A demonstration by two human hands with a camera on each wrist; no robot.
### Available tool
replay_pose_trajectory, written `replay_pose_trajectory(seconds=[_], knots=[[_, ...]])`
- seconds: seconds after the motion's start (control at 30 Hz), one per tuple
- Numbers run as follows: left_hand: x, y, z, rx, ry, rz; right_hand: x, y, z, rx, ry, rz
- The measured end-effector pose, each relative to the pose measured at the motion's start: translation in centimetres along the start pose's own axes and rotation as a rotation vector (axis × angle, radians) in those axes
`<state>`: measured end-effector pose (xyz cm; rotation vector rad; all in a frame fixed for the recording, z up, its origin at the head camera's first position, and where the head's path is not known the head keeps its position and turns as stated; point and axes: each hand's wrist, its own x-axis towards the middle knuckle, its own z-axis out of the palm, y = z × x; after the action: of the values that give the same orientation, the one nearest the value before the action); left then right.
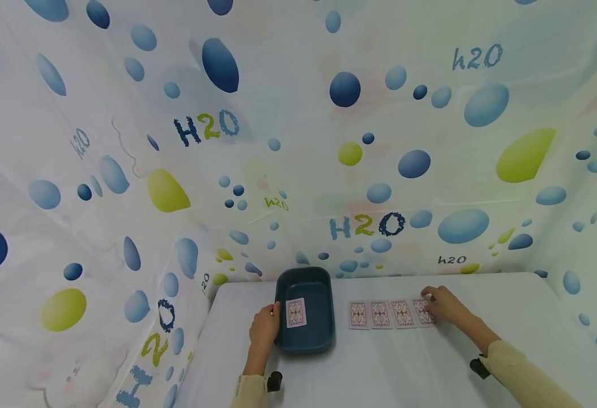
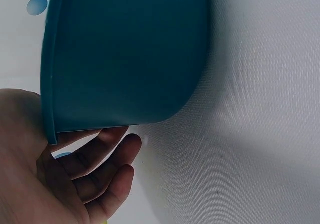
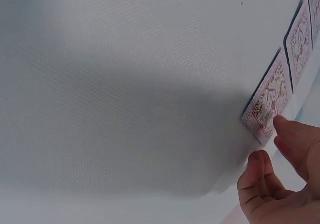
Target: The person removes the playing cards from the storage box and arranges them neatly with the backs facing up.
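Observation:
A dark teal rectangular tray stands on the white cloth, with one red-patterned playing card lying back up inside. My left hand grips the tray's left rim; in the left wrist view its fingers curl beneath the rim, outside the wall. To the right of the tray several playing cards lie back up in a row. Over the rightmost card is my right hand. In the right wrist view the thumb overlaps that card, while the fingertips are beside its end, thumb and fingers apart.
A white cloth covers the table. Behind and to the left hangs a white curtain with blue and green drops and "H2O" lettering. A dark wrist device shows at the right sleeve, another at the left.

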<state>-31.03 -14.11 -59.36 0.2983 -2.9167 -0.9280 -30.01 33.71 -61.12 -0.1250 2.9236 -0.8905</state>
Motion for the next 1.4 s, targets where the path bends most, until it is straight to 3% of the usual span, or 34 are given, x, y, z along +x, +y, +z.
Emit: replay_pose_trajectory(seconds=[0.33, 0.7, 1.07, 1.4], knots=[[0.1, 0.1, -0.1, 0.007, -0.006, -0.018, -0.2, -1.6, 0.0, -0.063, 0.011, 0.029], [0.1, 0.0, 0.1, -0.002, -0.008, -0.014, -0.1, -4.7, 1.5, -0.054, 0.019, -0.058], [0.2, -0.2, 0.1, -0.013, -0.001, -0.02, 1.4, -8.0, 3.1, -0.057, 0.006, -0.065], [0.1, -0.2, 0.0, -0.014, -0.01, -0.019, 1.7, -12.2, 4.2, 0.006, -0.044, -0.132]])
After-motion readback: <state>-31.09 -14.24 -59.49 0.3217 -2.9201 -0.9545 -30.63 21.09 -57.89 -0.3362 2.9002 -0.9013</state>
